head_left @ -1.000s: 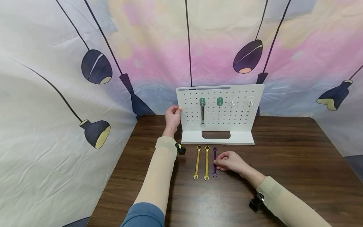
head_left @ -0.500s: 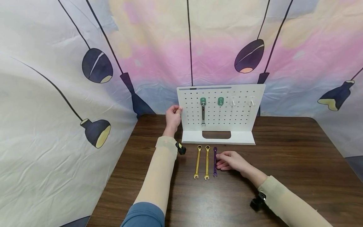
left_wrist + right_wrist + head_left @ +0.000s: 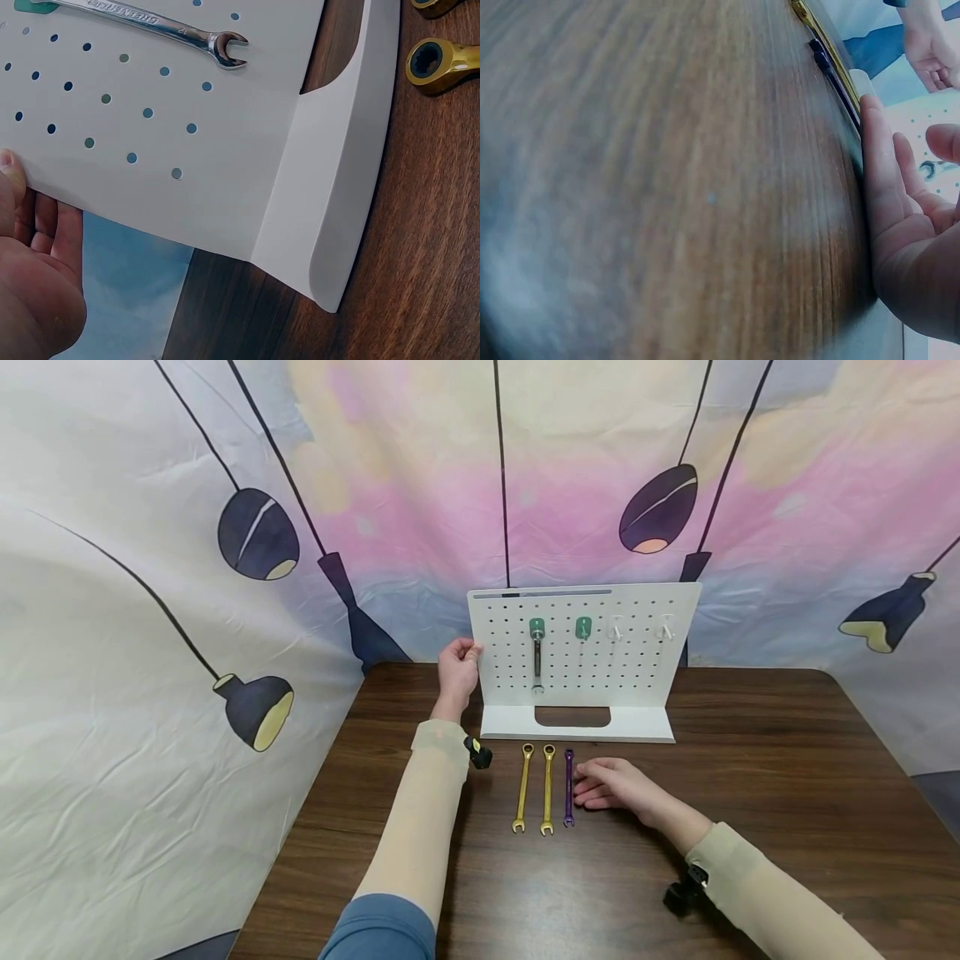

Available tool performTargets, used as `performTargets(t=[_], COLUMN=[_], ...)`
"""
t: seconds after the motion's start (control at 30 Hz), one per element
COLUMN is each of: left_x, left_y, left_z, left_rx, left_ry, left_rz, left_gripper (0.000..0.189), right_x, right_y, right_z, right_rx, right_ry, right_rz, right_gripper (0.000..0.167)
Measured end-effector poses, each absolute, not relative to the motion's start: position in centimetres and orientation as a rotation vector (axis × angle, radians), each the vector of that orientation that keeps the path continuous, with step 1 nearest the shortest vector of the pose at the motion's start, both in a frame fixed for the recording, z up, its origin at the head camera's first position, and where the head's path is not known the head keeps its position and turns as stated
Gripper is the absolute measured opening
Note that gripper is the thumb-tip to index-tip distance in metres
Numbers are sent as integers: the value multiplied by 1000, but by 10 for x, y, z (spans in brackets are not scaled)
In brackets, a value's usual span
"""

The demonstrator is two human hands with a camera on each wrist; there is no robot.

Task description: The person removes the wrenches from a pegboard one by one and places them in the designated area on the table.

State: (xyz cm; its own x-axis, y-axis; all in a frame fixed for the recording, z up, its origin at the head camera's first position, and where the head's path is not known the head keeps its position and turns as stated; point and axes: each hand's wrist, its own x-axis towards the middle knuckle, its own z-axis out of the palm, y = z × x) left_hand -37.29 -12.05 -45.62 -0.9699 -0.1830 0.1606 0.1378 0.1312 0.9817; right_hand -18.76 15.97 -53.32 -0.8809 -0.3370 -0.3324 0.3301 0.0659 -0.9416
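My left hand [image 3: 458,675] pinches the left edge of a white pegboard [image 3: 573,672], thumb in front and fingers behind, as the left wrist view shows. A silver combination wrench [image 3: 165,26] hangs from the board's leftmost green hook [image 3: 537,625]. On the table in front lie two gold wrenches [image 3: 522,789] and, to their right, a purple wrench [image 3: 568,789], all roughly parallel with open ends toward me. Just right of the purple wrench is my right hand [image 3: 611,787], its fingers loosely extended with nothing held. In the right wrist view its little-finger side lies along the tabletop.
A second green hook [image 3: 583,627] and two clear hooks [image 3: 665,628] on the board bear nothing. The board's base has a cut-out slot at its front. Behind the wooden table [image 3: 787,793] hangs a printed cloth [image 3: 420,460] with painted lamps.
My right hand has let go of the purple wrench and drawn slightly right, its fingers loosening. The wrench stays where it lay. My left hand keeps its hold on the pegboard.
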Motion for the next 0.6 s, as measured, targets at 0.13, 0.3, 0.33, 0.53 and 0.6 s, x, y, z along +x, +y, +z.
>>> performTargets(t=[0.13, 0.3, 0.33, 0.53, 0.6], left_x=[-374, -375, -375, -375, -375], left_y=[-121, -123, -123, -124, -125], left_z=[-457, -459, -458, -458, -458], left_rx=[35, 19, 18, 7, 11], left_ry=[-2171, -2183, -2188, -2200, -2199], left_rz=[-1921, -1907, -1905, -1901, -1900], left_gripper=[14, 14, 14, 13, 13], right_x=[-188, -192, -194, -206, -210], right_y=[161, 162, 162, 160, 158], right_z=[-528, -516, -513, -499, -497], right_rx=[-2, 1, 3, 14, 24], right_ry=[1873, 1907, 1915, 1947, 1954], right_rz=[-1884, -1918, -1930, -2020, -2045], right_gripper=[41, 42, 43, 48, 49])
